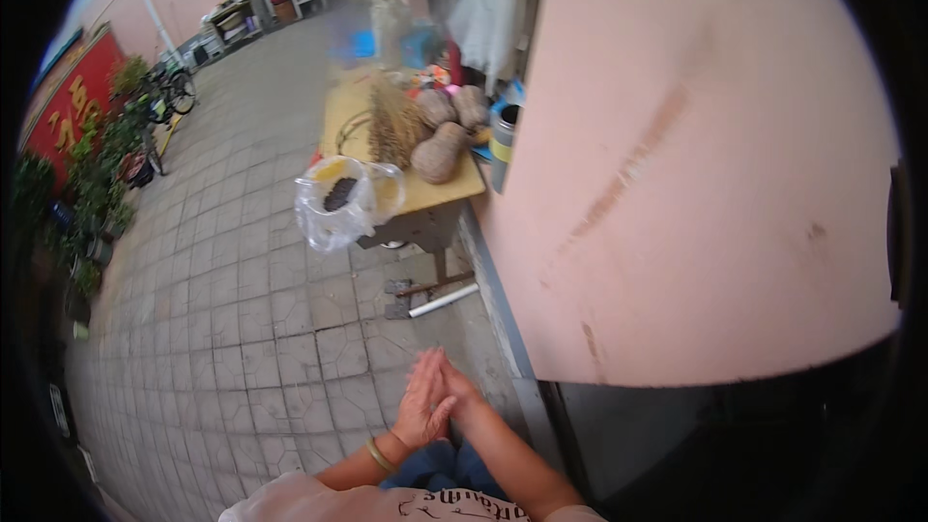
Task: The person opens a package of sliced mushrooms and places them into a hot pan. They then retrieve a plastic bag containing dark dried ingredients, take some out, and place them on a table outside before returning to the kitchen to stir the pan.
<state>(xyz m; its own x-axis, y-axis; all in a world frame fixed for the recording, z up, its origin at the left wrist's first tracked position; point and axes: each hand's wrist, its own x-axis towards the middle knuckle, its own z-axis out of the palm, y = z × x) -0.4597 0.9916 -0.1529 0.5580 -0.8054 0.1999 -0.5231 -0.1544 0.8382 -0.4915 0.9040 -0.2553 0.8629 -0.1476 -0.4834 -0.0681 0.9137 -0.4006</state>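
My left hand [422, 406], with a bangle at its wrist, presses against my right hand [462, 393] in front of my body. Both hands are flat with fingers stretched out; the left thumb stands apart. No object shows between the palms, though their inner sides are hidden. Farther ahead is a yellow-topped table [435, 196]. Tan, pumpkin-like squashes [439, 154] rest on it beside a bunch of dried plant stalks [391, 123]. At its near corner, a clear plastic bag [319, 221] contains dark, seed-like grains [339, 194].
A pink wall [689, 196] rises close on my right. Against it stands a grey cylinder with a yellow band [502, 148]. A white pipe [444, 300] lies on the paving [290, 377] below the table. Potted plants [101, 174] and a bicycle [174, 94] line the left side.
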